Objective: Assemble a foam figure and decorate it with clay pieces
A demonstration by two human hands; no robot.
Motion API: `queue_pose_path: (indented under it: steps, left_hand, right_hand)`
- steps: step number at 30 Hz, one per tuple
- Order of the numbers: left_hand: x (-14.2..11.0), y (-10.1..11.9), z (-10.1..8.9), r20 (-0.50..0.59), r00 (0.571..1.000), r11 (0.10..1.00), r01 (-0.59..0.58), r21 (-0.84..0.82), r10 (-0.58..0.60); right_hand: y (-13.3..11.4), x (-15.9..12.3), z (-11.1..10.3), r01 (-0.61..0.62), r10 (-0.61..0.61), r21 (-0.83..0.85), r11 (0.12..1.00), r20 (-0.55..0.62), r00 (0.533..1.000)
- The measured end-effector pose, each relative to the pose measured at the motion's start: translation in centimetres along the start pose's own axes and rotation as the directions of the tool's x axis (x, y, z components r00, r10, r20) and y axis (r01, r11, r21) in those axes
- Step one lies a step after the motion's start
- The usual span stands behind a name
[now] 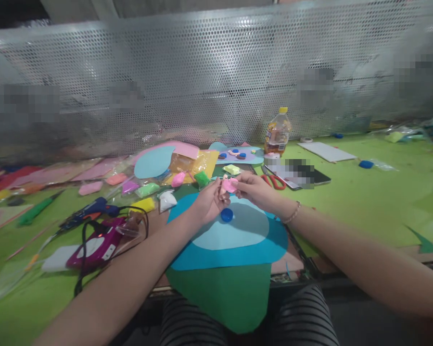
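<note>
Both my hands meet over the layered paper shapes, closed around a small piece of pink modelling clay (230, 185). My left hand (212, 202) grips its left side, and the fingertips of my right hand (251, 187) pinch its right side. A blue bottle cap (226, 215) lies just below them on a light blue paper shape (238, 235). Under that is a larger blue paper shape (198, 257), and a dark green paper piece (231, 298) hangs over the table's front edge.
Clay packets, including a yellow one (143, 205), lie left. Further left are a glue gun (88, 211) and a purple power strip (97, 245) with black cables. Red-handled scissors (276, 181), a phone (299, 174) and a bottle (277, 132) stand or lie beyond my right hand.
</note>
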State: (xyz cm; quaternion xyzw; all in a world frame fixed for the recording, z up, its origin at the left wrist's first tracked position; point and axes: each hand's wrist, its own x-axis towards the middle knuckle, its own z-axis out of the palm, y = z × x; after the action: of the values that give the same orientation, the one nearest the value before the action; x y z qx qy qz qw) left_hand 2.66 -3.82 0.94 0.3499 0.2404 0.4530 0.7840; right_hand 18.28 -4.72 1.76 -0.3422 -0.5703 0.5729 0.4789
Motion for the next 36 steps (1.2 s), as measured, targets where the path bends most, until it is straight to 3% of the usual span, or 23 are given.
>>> queue_pose_path:
  steps: [12,19,36]
  left_hand:
    - [-0.2,-0.2,0.6,0.027,1.0,0.999,0.012,-0.03,-0.011]
    - [-0.1,-0.7,0.3,0.068,0.997,0.999,-0.043,0.003,0.043]
    - [-0.4,-0.6,0.9,0.069,0.998,1.0,0.004,-0.011,-0.003]
  right_hand:
    - [0.1,-0.1,0.5,0.01,-0.011,0.083,0.997,0.016,1.0]
    - [-0.1,-0.4,0.7,-0.008,0.006,0.061,0.998,0.037,0.999]
    - [0.0,-0.2,1.1,-0.033,0.031,0.082,0.996,0.029,0.999]
